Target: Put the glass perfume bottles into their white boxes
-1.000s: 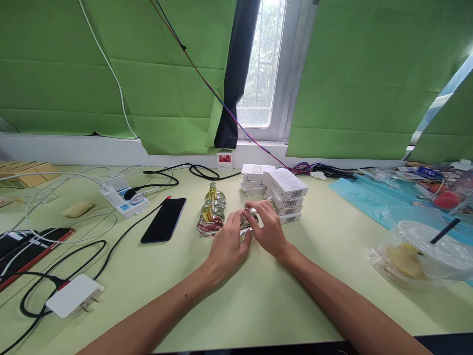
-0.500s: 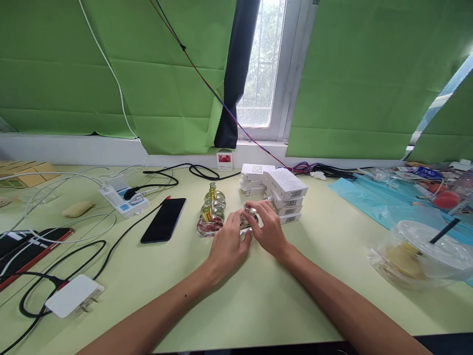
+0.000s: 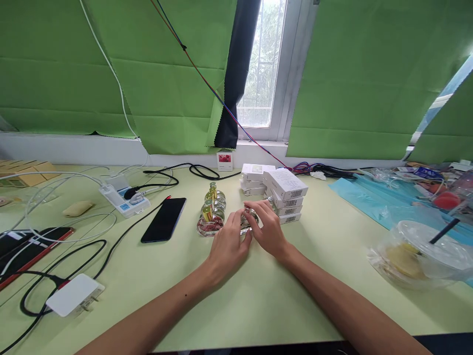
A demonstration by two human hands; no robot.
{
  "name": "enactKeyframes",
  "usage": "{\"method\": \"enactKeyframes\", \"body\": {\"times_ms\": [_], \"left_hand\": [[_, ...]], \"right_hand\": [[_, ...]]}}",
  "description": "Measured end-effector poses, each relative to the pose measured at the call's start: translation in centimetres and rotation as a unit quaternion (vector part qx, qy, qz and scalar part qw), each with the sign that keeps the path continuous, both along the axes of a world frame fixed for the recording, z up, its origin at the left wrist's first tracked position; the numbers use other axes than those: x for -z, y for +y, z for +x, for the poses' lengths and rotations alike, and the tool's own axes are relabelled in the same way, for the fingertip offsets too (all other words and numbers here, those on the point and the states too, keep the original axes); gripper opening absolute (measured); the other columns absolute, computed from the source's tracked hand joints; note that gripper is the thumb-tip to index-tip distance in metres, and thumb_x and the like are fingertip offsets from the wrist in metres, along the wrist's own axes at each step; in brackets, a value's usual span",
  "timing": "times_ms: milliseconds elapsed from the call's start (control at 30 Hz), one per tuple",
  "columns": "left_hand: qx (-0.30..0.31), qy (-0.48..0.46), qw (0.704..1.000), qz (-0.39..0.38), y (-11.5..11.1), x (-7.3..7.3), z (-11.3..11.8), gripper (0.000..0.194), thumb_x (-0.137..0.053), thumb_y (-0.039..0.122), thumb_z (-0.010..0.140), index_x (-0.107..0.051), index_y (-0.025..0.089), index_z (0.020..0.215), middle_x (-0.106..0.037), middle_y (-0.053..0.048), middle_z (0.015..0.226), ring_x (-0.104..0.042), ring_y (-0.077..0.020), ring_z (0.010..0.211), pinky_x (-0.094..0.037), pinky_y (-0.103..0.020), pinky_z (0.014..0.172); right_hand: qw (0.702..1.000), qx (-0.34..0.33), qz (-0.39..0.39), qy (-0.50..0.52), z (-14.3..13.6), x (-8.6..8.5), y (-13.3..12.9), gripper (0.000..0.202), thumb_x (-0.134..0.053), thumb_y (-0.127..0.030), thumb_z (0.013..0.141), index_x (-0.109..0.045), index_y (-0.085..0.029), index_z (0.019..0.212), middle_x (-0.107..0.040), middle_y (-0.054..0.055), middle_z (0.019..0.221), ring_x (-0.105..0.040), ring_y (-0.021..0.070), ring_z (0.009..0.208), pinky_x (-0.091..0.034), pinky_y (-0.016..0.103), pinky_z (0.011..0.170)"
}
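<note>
Both hands meet over a small clear glass bottle [image 3: 244, 226] standing on the pale green table. My left hand [image 3: 229, 241] wraps around its left side. My right hand [image 3: 268, 228] has its fingers closed at the bottle's top, which they mostly cover. Just left of my left hand is a row of glass bottles with gold necks, the nearest one [image 3: 210, 226] holding a pinkish tint. Behind and right of my right hand stand stacked white boxes [image 3: 288, 190] with barcodes, with a lower white stack [image 3: 254, 172] behind them.
A black phone [image 3: 163, 220] lies left of the bottles. Further left are a power strip [image 3: 123, 199], a white charger [image 3: 75, 296] and tangled cables. At the right sit a bagged lidded plastic container [image 3: 417, 256] and blue plastic sheeting [image 3: 369, 199]. A small picture box [image 3: 224, 161] stands at the wall.
My right hand's fingertips have come down slightly over the bottle's top, which shows less than before. My left hand has barely moved.
</note>
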State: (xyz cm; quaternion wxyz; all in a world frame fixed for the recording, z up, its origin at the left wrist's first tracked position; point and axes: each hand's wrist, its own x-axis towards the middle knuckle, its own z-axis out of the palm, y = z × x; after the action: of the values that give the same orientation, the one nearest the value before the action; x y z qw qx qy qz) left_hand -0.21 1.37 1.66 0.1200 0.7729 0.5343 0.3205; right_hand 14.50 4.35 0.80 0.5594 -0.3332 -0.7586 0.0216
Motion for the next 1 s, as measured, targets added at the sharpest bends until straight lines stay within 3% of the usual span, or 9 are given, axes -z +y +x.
{"method": "enactKeyframes", "body": {"times_ms": [1000], "left_hand": [[0.012, -0.006, 1.000, -0.006, -0.11, -0.46, -0.01, 0.038, -0.053, 0.020, 0.092, -0.049, 0.020, 0.130, -0.064, -0.011, 0.125, -0.068, -0.0222, 0.087, -0.051, -0.036, 0.073]], "right_hand": [[1.000, 0.024, -0.012, -0.007, 0.00, 0.16, 0.22, 0.019, -0.056, -0.022, 0.102, -0.065, -0.023, 0.119, -0.072, 0.008, 0.102, -0.061, 0.0232, 0.098, -0.054, 0.037, 0.086]]}}
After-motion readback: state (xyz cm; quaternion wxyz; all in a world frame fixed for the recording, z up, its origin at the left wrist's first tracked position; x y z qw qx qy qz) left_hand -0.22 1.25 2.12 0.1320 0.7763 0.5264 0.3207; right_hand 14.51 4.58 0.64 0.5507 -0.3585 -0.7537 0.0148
